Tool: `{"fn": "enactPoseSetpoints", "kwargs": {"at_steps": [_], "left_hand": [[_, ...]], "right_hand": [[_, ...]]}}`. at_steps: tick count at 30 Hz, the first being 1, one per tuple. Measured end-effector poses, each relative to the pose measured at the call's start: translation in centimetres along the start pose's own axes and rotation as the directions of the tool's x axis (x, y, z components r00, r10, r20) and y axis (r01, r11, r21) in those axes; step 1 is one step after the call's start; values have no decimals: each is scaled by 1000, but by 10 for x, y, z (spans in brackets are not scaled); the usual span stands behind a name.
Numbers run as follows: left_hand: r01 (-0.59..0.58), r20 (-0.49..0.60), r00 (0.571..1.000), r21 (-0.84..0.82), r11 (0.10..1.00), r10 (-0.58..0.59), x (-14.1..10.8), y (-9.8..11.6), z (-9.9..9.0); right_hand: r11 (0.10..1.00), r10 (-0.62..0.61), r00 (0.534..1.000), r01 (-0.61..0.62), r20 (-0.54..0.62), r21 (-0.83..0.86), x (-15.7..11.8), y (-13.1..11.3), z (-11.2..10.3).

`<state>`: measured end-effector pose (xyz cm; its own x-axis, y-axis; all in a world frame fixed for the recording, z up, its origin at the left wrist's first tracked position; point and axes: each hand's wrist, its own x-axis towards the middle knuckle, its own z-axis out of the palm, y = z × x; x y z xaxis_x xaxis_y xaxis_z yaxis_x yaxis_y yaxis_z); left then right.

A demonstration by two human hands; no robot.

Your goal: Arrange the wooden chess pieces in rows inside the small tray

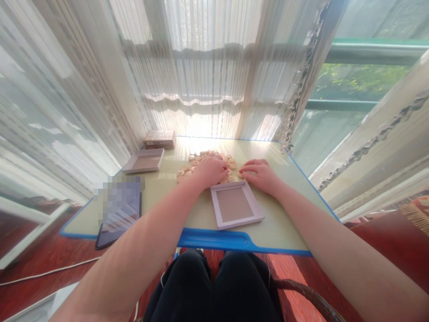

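Observation:
Several small round wooden pieces (181,173) lie in a loose pile on the pale, blue-edged table (197,217). My left hand (212,171) rests over the pile's near right part, fingers bent together; what they hold, if anything, is hidden. To the right, my right hand (260,173) has its fingertips on a wooden piece (241,173) at the pile's right side. An open, shallow pinkish box (219,214) with a brown inside sits just in front of both hands, with nothing in it.
Another shallow box part (144,169) lies at the back left, with a stacked box (159,139) behind it. A dark tablet (122,214) sits at the left edge by my left forearm. Curtains hang behind the table.

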<state>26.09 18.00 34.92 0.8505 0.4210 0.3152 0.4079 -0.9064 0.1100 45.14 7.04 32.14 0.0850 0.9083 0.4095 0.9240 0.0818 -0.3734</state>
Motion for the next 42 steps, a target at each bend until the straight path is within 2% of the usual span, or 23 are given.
{"fn": "enactPoseSetpoints", "kwargs": {"at_steps": [4, 9, 13, 18, 28, 31, 34, 37, 39, 42], "left_hand": [[39, 29, 999, 2, 999, -39, 2, 1, 0], [51, 47, 998, -17, 999, -51, 2, -3, 1], [9, 54, 999, -44, 999, -7, 1, -7, 0], [-40, 78, 996, -26, 999, 42, 1, -7, 0], [16, 49, 999, -27, 1000, -14, 3, -8, 2], [52, -54, 997, -91, 994, -57, 4, -9, 2], [109, -213, 961, -286, 952, -174, 5, -9, 1], [136, -301, 896, -512, 848, -326, 6, -10, -4], [162, -324, 837, -621, 767, -440, 7, -12, -9], [225, -291, 742, -741, 632, -605, 8, -20, -19]], "right_hand": [[998, 69, 997, -69, -26, -4, 1, -3, -2], [998, 68, 998, -68, -14, 15, 3, 2, -3], [995, 98, 994, -96, -58, 36, 4, 6, -4], [997, 83, 996, -83, 8, -7, 4, 4, -6], [990, 140, 985, -137, 97, -43, 3, 0, -12], [982, 190, 975, -189, 118, -21, 3, -1, -15], [971, 239, 966, -239, 100, -11, 3, -2, -16], [979, 205, 979, -205, 10, -16, 3, 0, -14], [990, 141, 989, -141, -52, -3, 3, 2, -12], [997, 65, 992, -61, -111, 38, 3, 5, -10]]}}
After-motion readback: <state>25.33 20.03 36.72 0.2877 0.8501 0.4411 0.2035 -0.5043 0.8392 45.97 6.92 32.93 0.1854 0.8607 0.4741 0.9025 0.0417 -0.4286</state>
